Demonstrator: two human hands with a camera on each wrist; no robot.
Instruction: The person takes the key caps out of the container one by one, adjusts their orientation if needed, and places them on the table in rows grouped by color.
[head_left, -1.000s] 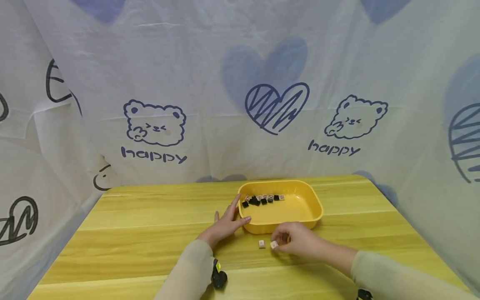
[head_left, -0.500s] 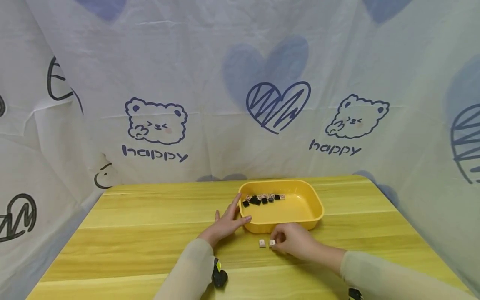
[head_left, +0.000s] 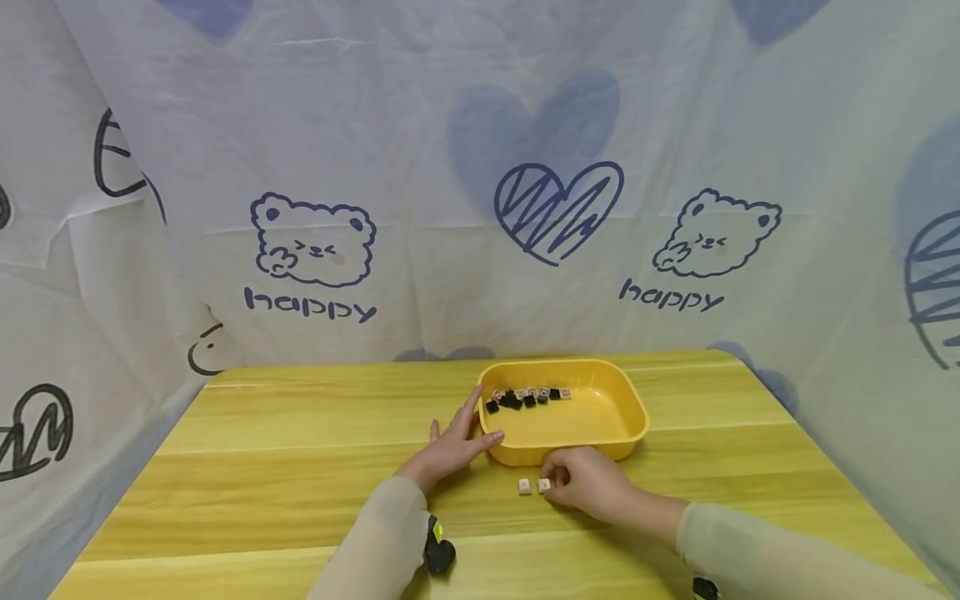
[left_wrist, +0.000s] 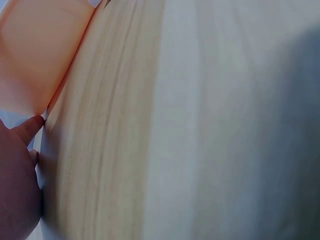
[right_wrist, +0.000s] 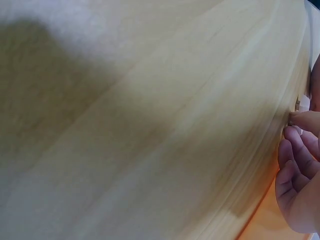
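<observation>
A wooden table (head_left: 300, 467) is set before a printed curtain (head_left: 315, 250). On it a yellow tray (head_left: 633, 417) is steadied by the left hand (head_left: 450, 450), laid flat with straight fingers against its near left corner, so that it cannot slide. Small black and pale keycaps (head_left: 525, 397) are gathered along its far side. Just in front, a pale keycap (head_left: 544, 485) is pinched by the curled right hand (head_left: 588, 483) and set beside another keycap (head_left: 524, 487) on the table.

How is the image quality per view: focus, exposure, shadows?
Head view: sharp and evenly lit, the yellow tray and small tiles readable. Left wrist view: blurred, washed out, the tabletop pale with a grey shadow at right. Right wrist view: soft focus, a dark shadow upper left, the right hand cut off at the edge.
</observation>
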